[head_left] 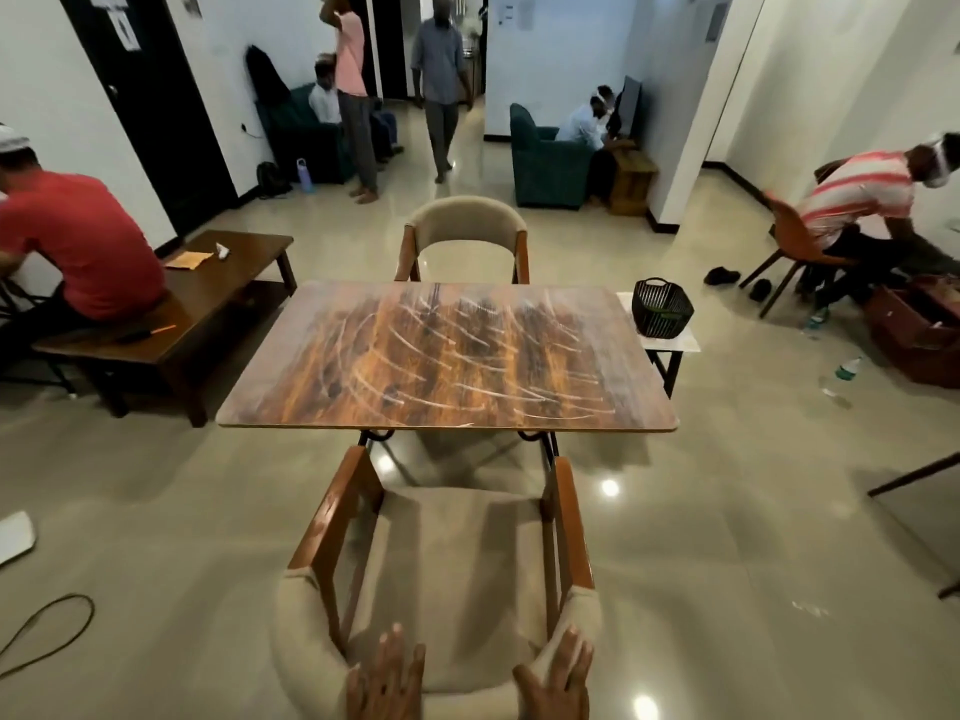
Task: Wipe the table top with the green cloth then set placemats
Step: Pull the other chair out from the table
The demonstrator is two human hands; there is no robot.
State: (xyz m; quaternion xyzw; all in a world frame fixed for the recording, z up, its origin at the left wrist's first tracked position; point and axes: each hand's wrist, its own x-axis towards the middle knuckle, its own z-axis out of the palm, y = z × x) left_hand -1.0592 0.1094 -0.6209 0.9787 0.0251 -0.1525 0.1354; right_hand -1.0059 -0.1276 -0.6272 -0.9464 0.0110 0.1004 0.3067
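Here both the left hand (387,678) and right hand (558,678) lie flat, fingers straight.

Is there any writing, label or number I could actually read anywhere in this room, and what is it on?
No text can be read.
Papers on the black door: too blurred to read.
Notices on the far white wall: too small to read.
Label on the plastic bottle lying on the floor: too small to read.
The wooden table top shows only chalky white streaks, no writing.
The black basket carries no visible label.
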